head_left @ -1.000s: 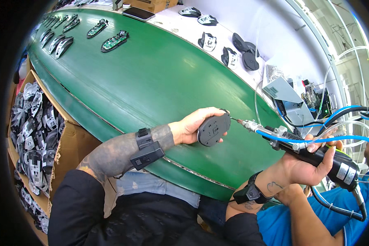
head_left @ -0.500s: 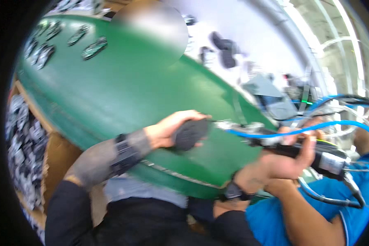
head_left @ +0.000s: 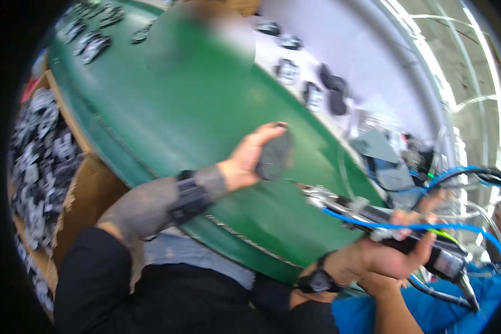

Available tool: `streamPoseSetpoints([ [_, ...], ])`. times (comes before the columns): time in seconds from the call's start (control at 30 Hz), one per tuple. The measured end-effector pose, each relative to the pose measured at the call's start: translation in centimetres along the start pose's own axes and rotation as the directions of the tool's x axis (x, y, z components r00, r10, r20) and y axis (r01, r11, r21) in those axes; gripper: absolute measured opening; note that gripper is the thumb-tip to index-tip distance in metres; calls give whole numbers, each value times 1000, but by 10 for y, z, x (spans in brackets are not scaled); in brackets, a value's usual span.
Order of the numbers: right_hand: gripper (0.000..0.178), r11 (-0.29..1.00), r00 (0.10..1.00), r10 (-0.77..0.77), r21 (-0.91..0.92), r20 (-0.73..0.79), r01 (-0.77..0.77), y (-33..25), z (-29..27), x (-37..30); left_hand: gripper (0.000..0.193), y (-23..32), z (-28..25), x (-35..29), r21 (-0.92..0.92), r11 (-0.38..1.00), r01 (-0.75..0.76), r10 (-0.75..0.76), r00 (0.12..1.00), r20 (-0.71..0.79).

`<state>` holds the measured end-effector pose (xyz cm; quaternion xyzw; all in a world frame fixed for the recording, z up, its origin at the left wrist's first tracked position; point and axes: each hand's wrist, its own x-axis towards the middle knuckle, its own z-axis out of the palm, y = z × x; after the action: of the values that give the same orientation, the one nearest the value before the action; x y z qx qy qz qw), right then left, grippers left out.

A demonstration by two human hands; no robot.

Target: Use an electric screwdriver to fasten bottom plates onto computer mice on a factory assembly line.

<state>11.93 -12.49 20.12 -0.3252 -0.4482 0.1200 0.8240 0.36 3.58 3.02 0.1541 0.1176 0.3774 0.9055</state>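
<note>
My left hand [head_left: 240,162] is closed around a dark grey, flat oval part [head_left: 274,155], held up above the green work surface [head_left: 206,122]. In my right hand [head_left: 392,256] is a powered screwdriver [head_left: 319,196] with a silver nose, a thin bit and a black body. Its bit points up and left toward the oval part, with a small gap between them. The side of the part facing the bit is hard to make out. A blue air hose [head_left: 362,224] runs along the tool and across my right fingers.
At left stands a cardboard box [head_left: 86,192] full of grey and black parts. Similar parts [head_left: 97,47] lie at the far left of the green surface. Beyond it, a white ledge holds black pieces [head_left: 334,89] and grey trays [head_left: 376,146]. A person in blue [head_left: 362,314] is close at right.
The screwdriver has dropped away from the oval part, so its bit, earlier at the part's edge, is now apart from it. The whole view has shifted as well.
</note>
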Motion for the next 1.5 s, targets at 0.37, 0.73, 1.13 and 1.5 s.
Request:
streamPoseSetpoints([
  [0.37, 36, 996, 989, -65, -51, 133, 73, 10, -1, -10, 36, 4, -1, -12, 31, 1000, -2, 2, 1000, -5],
  [0.73, 31, 996, 989, -80, 44, 125, 75, 13, 6, -9, 38, 5, -1, -12, 47, 996, -72, 71, 997, 27],
  [1.13, 34, 999, 986, -11, -30, 164, 16, 9, -4, -5, 41, 3, 0, -12, 316, 933, -174, 206, 976, -71],
  [1.5, 39, 988, 947, 150, -20, 282, -151, -18, -9, -10, 42, -5, -5, -13, 130, 989, -73, 77, 997, -25],
])
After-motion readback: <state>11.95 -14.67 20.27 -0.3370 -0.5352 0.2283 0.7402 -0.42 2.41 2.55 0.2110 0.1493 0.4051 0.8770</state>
